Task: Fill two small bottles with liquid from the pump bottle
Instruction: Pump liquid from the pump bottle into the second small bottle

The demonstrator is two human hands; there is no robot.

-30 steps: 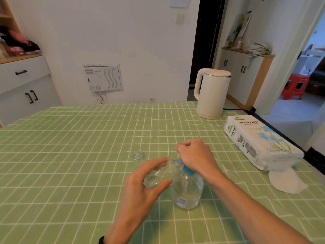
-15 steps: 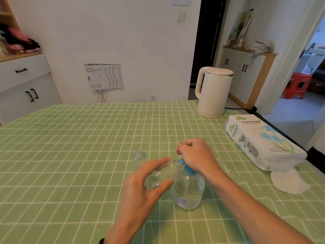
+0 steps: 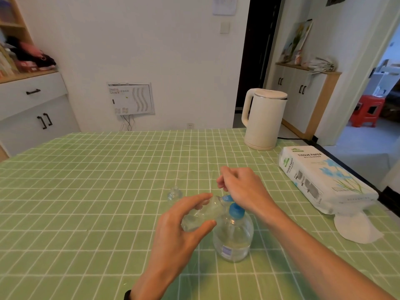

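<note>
Showing a filling step at a table (image 3: 86, 191) covered by a green checked cloth. The left hand (image 3: 181, 232) pinches a small bottle (image 3: 201, 215) between thumb and fingertips, with the other fingers spread loosely. This small bottle is clear plastic and is held off the table, tilted so that its mouth meets the blue spout (image 3: 227, 198) of the pump bottle (image 3: 233, 239). Some clear liquid appears to lie in its lower part, though the level is hard to read. The pump bottle stands upright near the front middle of the table. It is round, transparent, about partly filled with clear liquid, and carries a blue collar and a small label low on its side. The right hand (image 3: 242, 189) rests on top of the pump, fingers curled; whether they grip the pump top or only bear down on it cannot be told. A second small bottle (image 3: 175, 192), clear and uncapped, stands just beyond the left hand. At the far right are a cream kettle (image 3: 265, 122), a tissue pack (image 3: 324, 180) and a loose tissue (image 3: 357, 228).
</note>
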